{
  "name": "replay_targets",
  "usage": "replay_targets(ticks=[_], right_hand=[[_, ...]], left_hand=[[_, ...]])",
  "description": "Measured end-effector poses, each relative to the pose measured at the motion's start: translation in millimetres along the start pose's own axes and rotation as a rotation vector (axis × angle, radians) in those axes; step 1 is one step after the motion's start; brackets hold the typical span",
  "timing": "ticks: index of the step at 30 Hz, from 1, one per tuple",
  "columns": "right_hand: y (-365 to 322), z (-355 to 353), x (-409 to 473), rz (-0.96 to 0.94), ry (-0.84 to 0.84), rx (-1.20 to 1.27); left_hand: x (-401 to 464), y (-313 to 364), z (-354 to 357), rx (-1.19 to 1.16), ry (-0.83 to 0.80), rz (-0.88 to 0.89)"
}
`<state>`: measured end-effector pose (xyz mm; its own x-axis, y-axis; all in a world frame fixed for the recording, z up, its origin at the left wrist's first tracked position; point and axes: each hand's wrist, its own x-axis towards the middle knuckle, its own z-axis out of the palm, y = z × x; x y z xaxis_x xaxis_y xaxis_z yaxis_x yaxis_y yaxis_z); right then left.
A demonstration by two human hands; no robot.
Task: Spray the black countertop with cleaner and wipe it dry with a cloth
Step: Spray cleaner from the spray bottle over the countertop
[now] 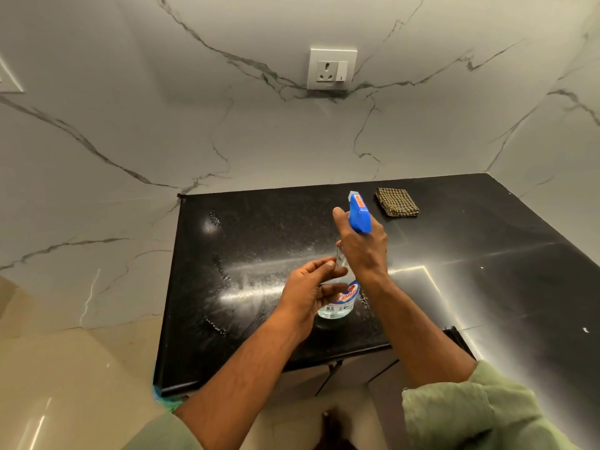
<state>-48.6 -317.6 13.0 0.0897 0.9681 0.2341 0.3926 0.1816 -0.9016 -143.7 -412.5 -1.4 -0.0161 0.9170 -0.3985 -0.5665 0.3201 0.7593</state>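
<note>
My right hand [362, 248] grips the neck of a clear spray bottle [337, 303] with a blue trigger head [358, 212], held above the black countertop [259, 241]. The nozzle points away toward the back wall. My left hand [311, 287] is beside the bottle's body, fingers spread and touching or nearly touching it. Fine droplets and wet streaks cover the left and middle of the countertop. A folded checked cloth [396, 202] lies at the back, right of the bottle head.
White marble walls enclose the counter at the back, left and right. A wall socket [331, 69] sits above the counter. Cabinet doors [350, 375] hang below the front edge. Beige floor tiles [65, 384] lie to the left.
</note>
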Motion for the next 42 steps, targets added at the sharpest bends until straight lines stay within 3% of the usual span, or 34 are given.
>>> replay_targets(ticks=[9, 15, 31, 37, 42], right_hand=[[21, 4, 73, -0.01, -0.055, 0.041], [34, 0, 121, -0.057, -0.092, 0.138], [66, -8, 222, -0.094, -0.135, 0.232], [67, -11, 271, -0.121, -0.075, 0.223], [71, -21, 338, -0.065, 0.005, 0.217]], left_hand=[[74, 27, 42, 0.39, 0.146, 0.362], [123, 34, 77, 0.513, 0.197, 0.475], [210, 56, 120, 0.647, 0.188, 0.398], [241, 77, 128, 0.716, 0.165, 0.41], [261, 89, 119, 0.735, 0.246, 0.426]])
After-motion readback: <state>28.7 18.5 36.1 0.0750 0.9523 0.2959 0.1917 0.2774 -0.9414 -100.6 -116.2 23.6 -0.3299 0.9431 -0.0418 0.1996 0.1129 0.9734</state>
